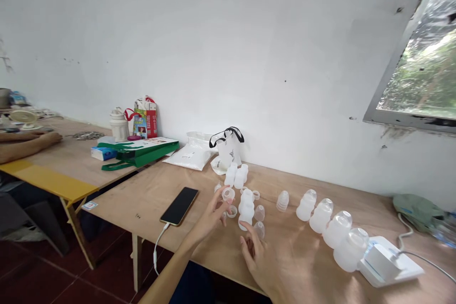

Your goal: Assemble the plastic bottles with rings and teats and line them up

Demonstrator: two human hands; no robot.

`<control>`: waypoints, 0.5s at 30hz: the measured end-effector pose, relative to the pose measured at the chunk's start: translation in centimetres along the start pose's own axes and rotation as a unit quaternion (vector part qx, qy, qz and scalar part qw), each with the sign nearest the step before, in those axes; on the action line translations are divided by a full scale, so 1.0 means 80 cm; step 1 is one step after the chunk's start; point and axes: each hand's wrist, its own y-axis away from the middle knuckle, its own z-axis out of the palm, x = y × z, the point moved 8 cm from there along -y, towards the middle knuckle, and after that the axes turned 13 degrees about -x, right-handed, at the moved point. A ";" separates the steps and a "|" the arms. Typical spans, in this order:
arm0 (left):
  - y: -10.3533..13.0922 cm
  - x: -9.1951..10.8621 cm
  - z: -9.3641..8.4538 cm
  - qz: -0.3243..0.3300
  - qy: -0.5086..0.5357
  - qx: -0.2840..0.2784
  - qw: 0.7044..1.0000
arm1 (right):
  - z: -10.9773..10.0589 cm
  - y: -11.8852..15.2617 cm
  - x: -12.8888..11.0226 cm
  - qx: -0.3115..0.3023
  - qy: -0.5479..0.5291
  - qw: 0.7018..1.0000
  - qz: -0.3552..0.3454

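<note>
My left hand point(213, 211) is closed in a pinch round a pale translucent ring point(228, 194), held over the wooden table. My right hand point(254, 251) is near the lower end of a frosted bottle point(246, 206), thumb and forefinger apart, with nothing visible between them; its other fingers are curled. More frosted bottles point(235, 175) stand just behind. Loose rings point(232, 211) and clear domed caps point(260, 213) lie around the middle bottle. Farther right is a stack of clear caps point(282, 200).
Several capped bottles point(321, 215) form a row at right, beside a white power strip point(388, 261). A phone point(180, 205) on a cable lies at left. White bags point(192, 152) are at the wall. Another person's arms point(28, 145) rest on the far-left table.
</note>
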 end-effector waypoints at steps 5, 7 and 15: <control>-0.008 -0.012 -0.006 0.012 0.032 0.020 0.999 | -0.011 0.006 0.005 0.070 -0.001 0.998 -0.005; -0.010 -0.018 -0.007 0.016 0.034 0.023 0.999 | -0.016 0.008 0.008 0.098 0.001 0.995 0.001; -0.007 -0.022 0.023 0.025 0.031 -0.053 0.998 | -0.028 0.009 0.024 0.177 0.016 0.983 0.041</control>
